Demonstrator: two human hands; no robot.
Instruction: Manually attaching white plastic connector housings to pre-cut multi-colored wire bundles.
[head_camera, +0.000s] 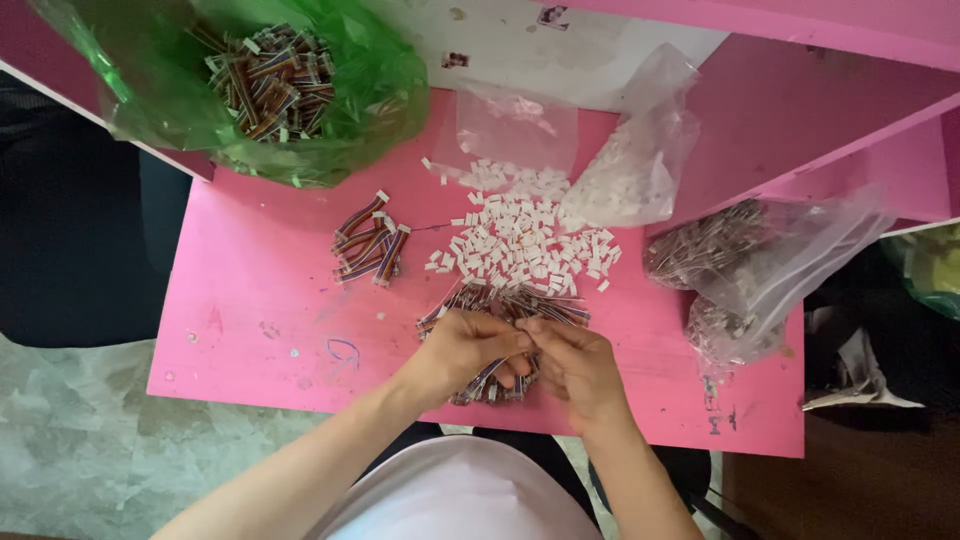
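Over the pink table (250, 330), my left hand (462, 348) and right hand (578, 366) pinch one multicoloured wire lead (490, 378) from the loose heap (505, 302), apparently mid-assembly; next it likely needs a white connector housing (515, 245).

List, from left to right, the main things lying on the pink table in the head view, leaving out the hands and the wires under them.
Green bag of ribbon wires → small bunch of multicoloured wires → loose heap of white plastic connectors → clear bag of white connectors → clear bag of wire pieces.
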